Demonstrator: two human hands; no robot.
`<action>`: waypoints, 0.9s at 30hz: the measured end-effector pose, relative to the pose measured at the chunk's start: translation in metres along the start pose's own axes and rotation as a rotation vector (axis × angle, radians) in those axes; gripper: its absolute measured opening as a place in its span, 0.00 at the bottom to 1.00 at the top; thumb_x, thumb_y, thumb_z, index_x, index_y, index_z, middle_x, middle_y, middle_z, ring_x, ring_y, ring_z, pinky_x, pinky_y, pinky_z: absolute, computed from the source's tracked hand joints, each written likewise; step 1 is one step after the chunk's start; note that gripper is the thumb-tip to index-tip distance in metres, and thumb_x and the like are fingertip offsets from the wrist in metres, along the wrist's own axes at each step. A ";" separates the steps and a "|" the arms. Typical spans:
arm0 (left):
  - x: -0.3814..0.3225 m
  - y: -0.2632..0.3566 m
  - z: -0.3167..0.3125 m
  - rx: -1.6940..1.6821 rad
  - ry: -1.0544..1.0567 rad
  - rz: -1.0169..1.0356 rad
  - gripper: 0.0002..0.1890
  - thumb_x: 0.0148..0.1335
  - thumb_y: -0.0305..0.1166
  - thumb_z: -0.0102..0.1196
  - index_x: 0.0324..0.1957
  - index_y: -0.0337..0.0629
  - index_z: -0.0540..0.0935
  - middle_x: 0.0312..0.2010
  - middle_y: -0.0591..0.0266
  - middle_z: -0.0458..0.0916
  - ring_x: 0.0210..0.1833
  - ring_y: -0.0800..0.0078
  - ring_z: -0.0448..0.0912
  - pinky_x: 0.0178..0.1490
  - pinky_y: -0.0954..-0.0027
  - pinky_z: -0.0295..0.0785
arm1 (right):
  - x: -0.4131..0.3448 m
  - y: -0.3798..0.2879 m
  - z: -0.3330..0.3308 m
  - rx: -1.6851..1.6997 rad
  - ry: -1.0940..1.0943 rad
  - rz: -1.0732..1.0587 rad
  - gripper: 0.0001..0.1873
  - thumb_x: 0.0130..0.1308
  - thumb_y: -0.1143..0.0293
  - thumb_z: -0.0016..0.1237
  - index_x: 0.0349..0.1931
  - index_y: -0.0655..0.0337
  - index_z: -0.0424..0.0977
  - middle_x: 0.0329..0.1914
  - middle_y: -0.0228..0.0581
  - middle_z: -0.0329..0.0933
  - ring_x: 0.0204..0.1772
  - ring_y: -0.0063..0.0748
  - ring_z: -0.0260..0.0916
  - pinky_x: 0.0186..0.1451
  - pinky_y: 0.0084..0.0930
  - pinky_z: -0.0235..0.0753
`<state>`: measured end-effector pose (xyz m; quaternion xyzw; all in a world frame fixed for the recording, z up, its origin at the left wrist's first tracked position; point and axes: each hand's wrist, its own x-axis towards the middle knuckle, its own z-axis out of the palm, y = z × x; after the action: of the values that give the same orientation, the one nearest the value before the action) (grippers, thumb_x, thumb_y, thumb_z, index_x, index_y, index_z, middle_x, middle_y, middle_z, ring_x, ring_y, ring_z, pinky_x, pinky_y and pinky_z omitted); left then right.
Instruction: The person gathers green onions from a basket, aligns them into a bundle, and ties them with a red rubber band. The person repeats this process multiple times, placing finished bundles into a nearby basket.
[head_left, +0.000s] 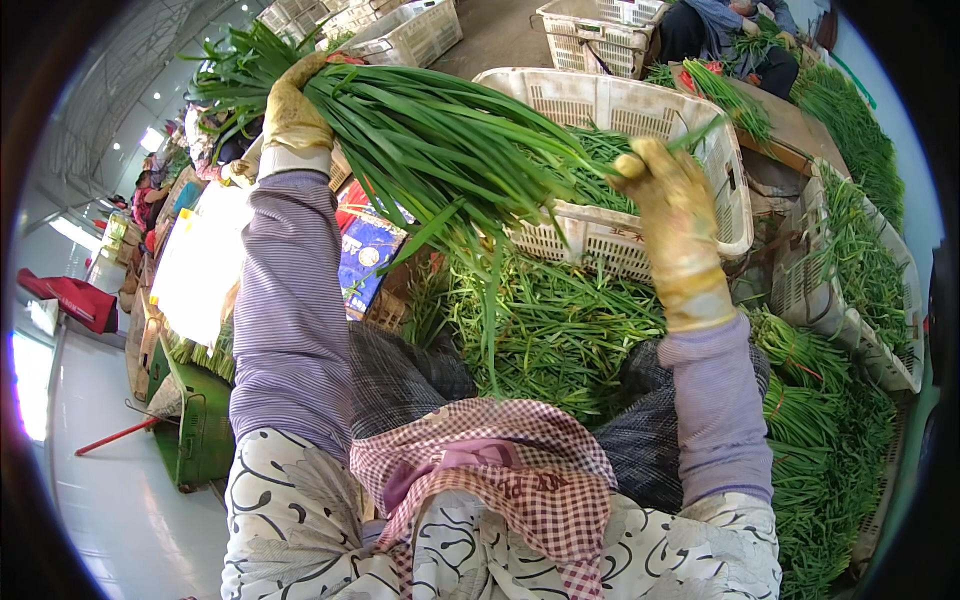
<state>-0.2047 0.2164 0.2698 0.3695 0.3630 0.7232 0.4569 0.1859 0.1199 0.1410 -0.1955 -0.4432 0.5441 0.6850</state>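
My left hand (295, 105), in a stained yellowish glove, grips a large bunch of long flat green leaves (442, 127), which look like Chinese chives. The bunch fans out to the right, its leaf tips drooping. My right hand (671, 199), gloved too, is raised at the right with its fingers curled on a green leaf (697, 135) that looks blurred. Below and between my arms lies a heap of loose leaves (555, 330), reaching down between my knees. Behind my right hand stands a white plastic crate (615, 232) with more leaves in it.
Tied green bunches (806, 420) are piled at my right, below another leaf-filled white crate (904, 300). A co-worker (720, 30) sits at the top right, handling leaves. More white crates (424, 34) stand at the top. A green crate (199, 427) is at my left.
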 end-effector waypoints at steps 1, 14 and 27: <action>-0.001 0.000 0.001 -0.023 0.018 -0.011 0.13 0.66 0.28 0.45 0.45 0.28 0.79 0.39 0.45 0.83 0.40 0.51 0.83 0.48 0.54 0.81 | -0.007 0.004 -0.014 -0.005 0.157 -0.017 0.09 0.67 0.64 0.55 0.36 0.61 0.79 0.30 0.36 0.79 0.37 0.30 0.78 0.46 0.27 0.80; -0.065 -0.018 0.066 0.210 0.177 0.213 0.10 0.59 0.24 0.59 0.43 0.32 0.83 0.40 0.54 0.84 0.36 0.67 0.83 0.37 0.68 0.81 | -0.013 0.064 0.071 -1.042 -0.356 0.686 0.31 0.60 0.41 0.52 0.41 0.66 0.81 0.42 0.58 0.80 0.46 0.50 0.79 0.50 0.40 0.75; -0.038 -0.025 0.013 0.224 0.128 0.132 0.20 0.60 0.13 0.48 0.54 0.36 0.79 0.45 0.62 0.84 0.45 0.76 0.81 0.47 0.76 0.78 | -0.039 0.075 0.019 -0.827 -0.143 0.880 0.27 0.61 0.48 0.55 0.46 0.66 0.80 0.46 0.51 0.81 0.49 0.42 0.78 0.56 0.34 0.74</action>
<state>-0.1723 0.1916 0.2467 0.3943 0.4448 0.7288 0.3399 0.1267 0.1046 0.0793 -0.5732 -0.5406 0.5705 0.2317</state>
